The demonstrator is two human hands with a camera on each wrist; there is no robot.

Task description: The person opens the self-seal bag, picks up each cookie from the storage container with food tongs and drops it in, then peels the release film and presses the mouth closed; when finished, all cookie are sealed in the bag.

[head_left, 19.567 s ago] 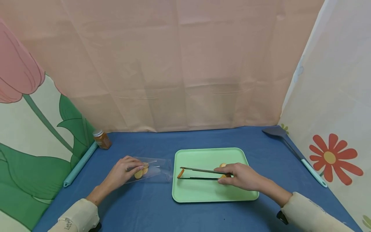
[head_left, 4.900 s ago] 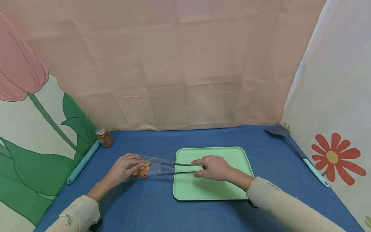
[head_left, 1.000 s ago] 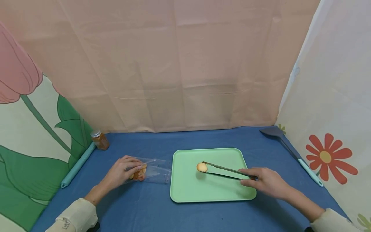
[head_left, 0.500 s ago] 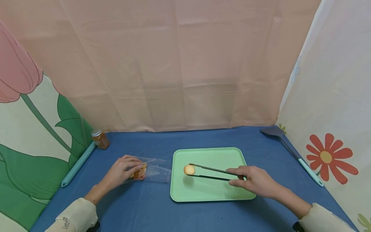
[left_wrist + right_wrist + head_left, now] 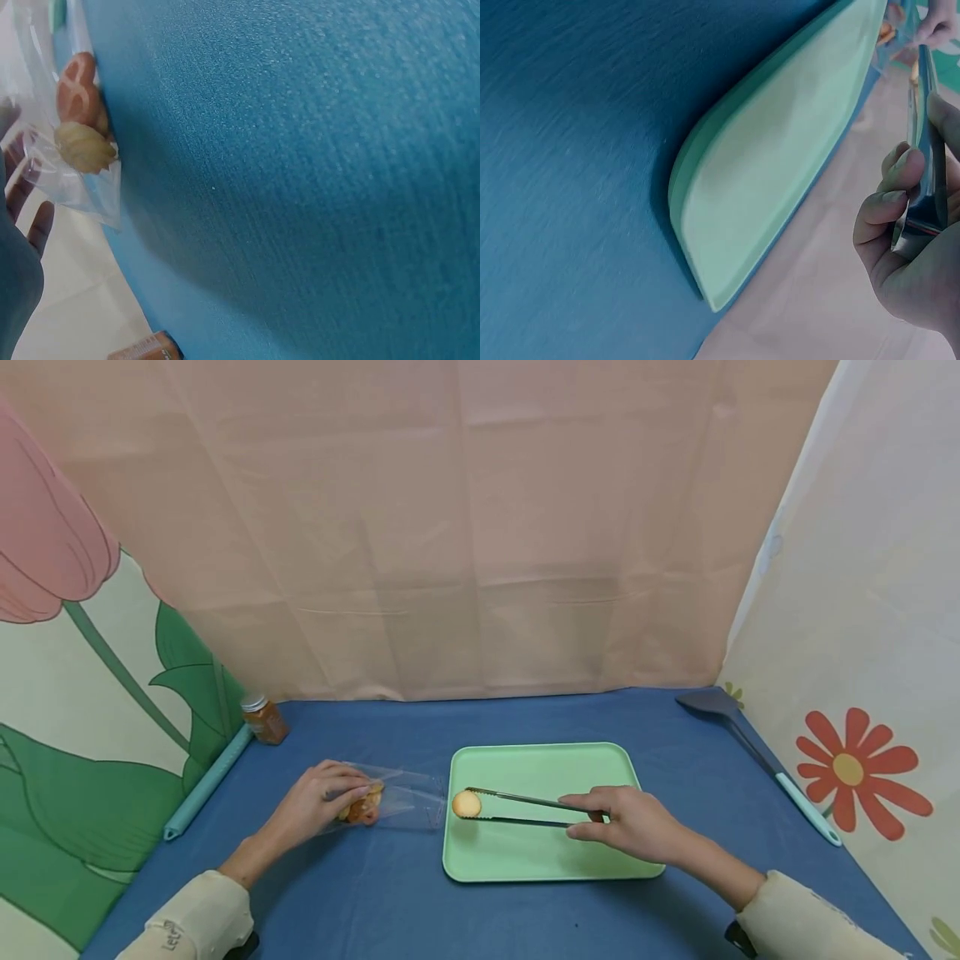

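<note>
My left hand (image 5: 321, 799) pinches the edge of a clear plastic bag (image 5: 420, 799) lying on the blue cloth, its mouth facing the tray. Inside it are several cookies (image 5: 362, 811); the left wrist view shows a pretzel-shaped cookie (image 5: 78, 94) and a pale ridged cookie (image 5: 84, 148). My right hand (image 5: 630, 821) grips metal tongs (image 5: 525, 799), also seen along the fingers in the right wrist view. Between the tongs' tips is a round golden cookie (image 5: 466, 804), held above the left side of a light green tray (image 5: 555, 858), close to the bag's mouth.
A small jar with a silver lid (image 5: 266, 721) stands at the back left beside a teal roll (image 5: 210, 783). A dark spatula with a pale teal handle (image 5: 808, 810) lies along the right edge. A beige curtain (image 5: 465, 568) hangs behind the table.
The tongs have carried the round cookie leftward across the tray toward the bag. Compared with the oldest frame, the bag holds more cookies and the cookies then on the tray are gone from it.
</note>
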